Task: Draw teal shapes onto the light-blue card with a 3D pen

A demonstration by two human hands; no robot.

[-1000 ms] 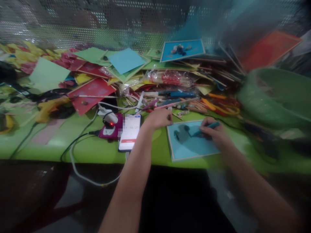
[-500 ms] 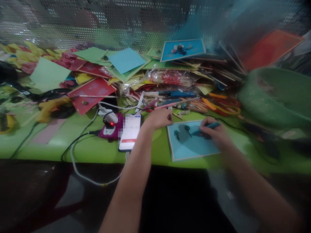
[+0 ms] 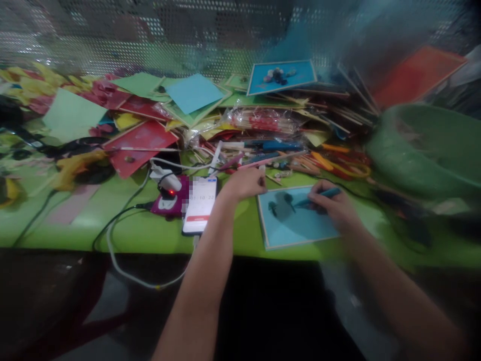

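Note:
In my right hand [image 3: 332,204] is a teal pen [image 3: 330,192], pinched near its lower end, its tip at a light-blue board [image 3: 289,230] with a pale wooden edge. Dark green shapes [image 3: 273,208] mark the upper left of the board; whether they are drawn or stuck on is hard to tell. My left hand [image 3: 246,181] rests above the board's upper left corner with its fingers curled in. Whatever may be inside those fingers is hidden.
A lit phone [image 3: 201,205] lies left of my left forearm, beside a purple power strip [image 3: 165,203] with cables. Pens and sticks [image 3: 278,145] are heaped behind. A green basin [image 3: 424,150] stands right; a yellow glue gun [image 3: 80,165] lies left.
The view has shifted very slightly. Both hands keep nearly the same places, with the pen tip still at the dark shapes.

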